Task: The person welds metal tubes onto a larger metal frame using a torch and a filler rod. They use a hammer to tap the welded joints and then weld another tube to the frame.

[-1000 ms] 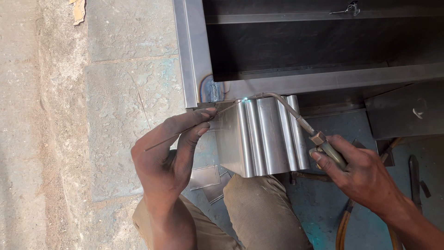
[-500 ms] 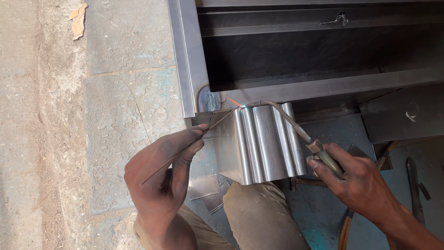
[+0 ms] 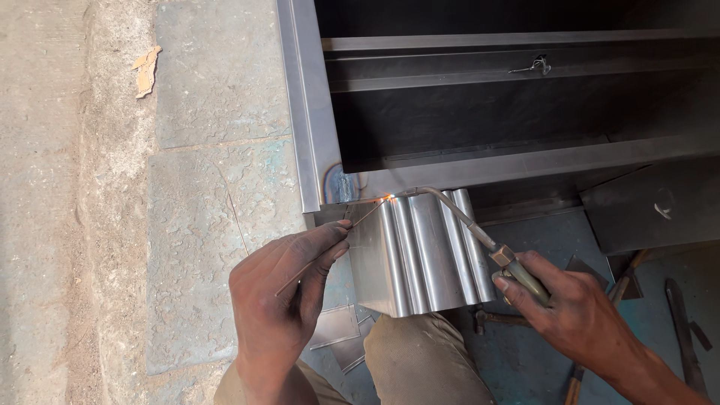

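My left hand (image 3: 281, 292) pinches a thin metal filler rod (image 3: 330, 244) that slants up to the right, its tip at a small orange glow (image 3: 387, 197). My right hand (image 3: 577, 315) grips the handle of a gas torch (image 3: 480, 232), whose curved tube bends left and ends at the same glow. The glow sits where a ribbed, shiny sheet-metal piece (image 3: 412, 255) meets the lower corner of a grey steel cabinet frame (image 3: 304, 112). My knee (image 3: 420, 360) shows just below the ribbed piece.
A rough concrete floor (image 3: 112, 225) stretches to the left, with a scrap of paper (image 3: 146, 71) on it. Flat metal offcuts (image 3: 341, 334) lie by my knee. A dark steel plate (image 3: 649, 206) and hand tools (image 3: 679, 322) rest on the blue floor at the right.
The view has shifted down and right a little. A small orange glow has appeared at the joint where the rod tip and torch tip meet. Both hands keep their grips.
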